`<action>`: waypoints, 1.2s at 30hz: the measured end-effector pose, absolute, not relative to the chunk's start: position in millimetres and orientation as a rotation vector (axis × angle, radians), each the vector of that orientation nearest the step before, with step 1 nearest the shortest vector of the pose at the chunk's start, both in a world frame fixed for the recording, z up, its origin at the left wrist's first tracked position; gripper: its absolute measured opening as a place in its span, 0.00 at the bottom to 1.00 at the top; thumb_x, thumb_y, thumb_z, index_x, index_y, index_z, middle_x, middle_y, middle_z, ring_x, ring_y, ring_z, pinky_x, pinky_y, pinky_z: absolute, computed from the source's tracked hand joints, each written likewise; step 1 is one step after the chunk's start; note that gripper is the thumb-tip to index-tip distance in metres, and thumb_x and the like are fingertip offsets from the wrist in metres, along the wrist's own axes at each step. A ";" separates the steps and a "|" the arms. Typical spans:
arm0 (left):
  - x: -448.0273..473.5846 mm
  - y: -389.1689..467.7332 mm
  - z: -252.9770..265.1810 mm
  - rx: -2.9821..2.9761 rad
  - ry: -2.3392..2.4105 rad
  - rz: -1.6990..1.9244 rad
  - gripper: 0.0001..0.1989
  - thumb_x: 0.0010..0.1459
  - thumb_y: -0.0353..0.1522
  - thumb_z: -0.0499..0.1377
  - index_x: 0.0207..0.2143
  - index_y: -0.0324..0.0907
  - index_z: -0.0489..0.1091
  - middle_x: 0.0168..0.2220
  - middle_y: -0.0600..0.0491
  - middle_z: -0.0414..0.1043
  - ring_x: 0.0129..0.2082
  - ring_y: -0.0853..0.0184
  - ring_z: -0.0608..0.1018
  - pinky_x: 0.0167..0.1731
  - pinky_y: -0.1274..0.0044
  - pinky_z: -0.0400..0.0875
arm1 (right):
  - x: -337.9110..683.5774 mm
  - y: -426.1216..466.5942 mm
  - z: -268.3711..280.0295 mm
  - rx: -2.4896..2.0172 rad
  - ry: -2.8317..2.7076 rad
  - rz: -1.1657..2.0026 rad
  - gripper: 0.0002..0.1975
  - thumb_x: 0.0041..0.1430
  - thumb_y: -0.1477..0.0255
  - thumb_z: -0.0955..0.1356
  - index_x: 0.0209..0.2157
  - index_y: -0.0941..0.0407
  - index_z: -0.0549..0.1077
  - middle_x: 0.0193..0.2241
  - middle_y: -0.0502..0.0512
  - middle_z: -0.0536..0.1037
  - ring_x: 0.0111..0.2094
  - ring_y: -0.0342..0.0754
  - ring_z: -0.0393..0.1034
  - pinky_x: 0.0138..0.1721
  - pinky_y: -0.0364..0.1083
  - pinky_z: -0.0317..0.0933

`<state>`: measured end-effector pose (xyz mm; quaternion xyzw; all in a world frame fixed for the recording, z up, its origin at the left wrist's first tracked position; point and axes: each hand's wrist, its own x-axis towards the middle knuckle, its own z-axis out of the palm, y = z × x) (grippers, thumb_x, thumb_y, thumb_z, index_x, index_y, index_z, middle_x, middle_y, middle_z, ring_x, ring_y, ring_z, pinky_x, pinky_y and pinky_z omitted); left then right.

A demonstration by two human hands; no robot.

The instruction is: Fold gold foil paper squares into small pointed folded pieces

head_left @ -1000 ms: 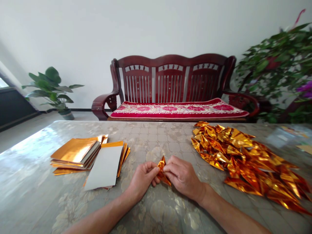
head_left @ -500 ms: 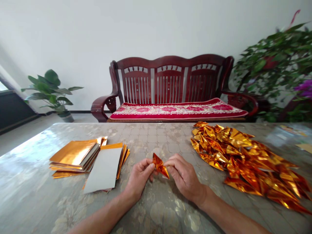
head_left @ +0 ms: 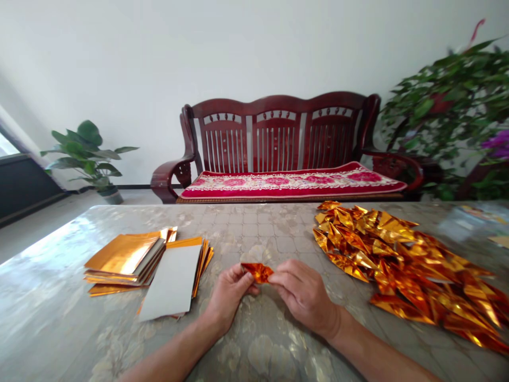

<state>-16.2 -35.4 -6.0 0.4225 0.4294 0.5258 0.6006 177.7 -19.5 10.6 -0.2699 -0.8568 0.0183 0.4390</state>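
Note:
Between my hands, a little above the table (head_left: 238, 228), is a folded piece of shiny orange-gold foil paper (head_left: 257, 272), shaped like a small ingot. My left hand (head_left: 231, 291) pinches its left part between thumb and fingers. At its right end, the fingertips of my right hand (head_left: 302, 289) are closed on the foil. To the left lie a stack of gold foil sheets (head_left: 123, 253) and a second stack topped by a sheet with its grey-white back up (head_left: 172, 284). On the right is a heap of folded gold foil pieces (head_left: 397, 254).
A clear plastic bag (head_left: 465, 220) lies at the table's right end. Beyond the table stands a dark red wooden bench (head_left: 274, 138) with a red floral cushion (head_left: 294, 183). Potted plants (head_left: 89, 154) stand at left and right.
The folded foil piece has turned from a steep slant to nearly level between my hands. Both hands keep hold of it, and the camera view has shifted slightly.

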 end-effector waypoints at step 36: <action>-42.5 -33.7 -14.8 2.160 1.234 1.158 0.06 0.61 0.28 0.60 0.35 0.44 0.77 0.34 0.56 0.81 0.34 0.70 0.81 0.37 0.82 0.71 | 180.7 -11.6 -9.4 -0.748 -2.135 0.260 0.07 0.63 0.73 0.68 0.37 0.52 0.80 0.32 0.53 0.78 0.34 0.45 0.73 0.36 0.41 0.64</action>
